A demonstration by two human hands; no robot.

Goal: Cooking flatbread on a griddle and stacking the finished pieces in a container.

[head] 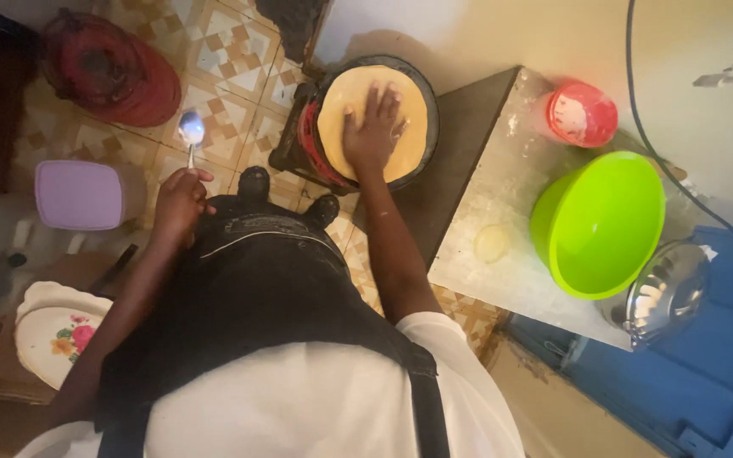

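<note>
Here, in the head view, the right hand (372,127) lies flat and open, fingers spread, on the round yellow flatbread (372,119). The flatbread fills a dark pan (428,102) that sits on a small burner (299,140) on the tiled floor (231,51). An open palm suits pressing or turning the bread, so it seems laid on rather than gripping.

The left hand (181,202) is closed around the handle of a spoon (191,131), bowl up and held off to the side, apart from the pan.

To the right, a slab (511,170) carries a small dough disc (491,243), a green bowl (600,225), a red tub (582,114) and a steel bowl (665,293), all near the pan. A floral plate (53,331) and a lilac box (78,195) sit to the left.
</note>
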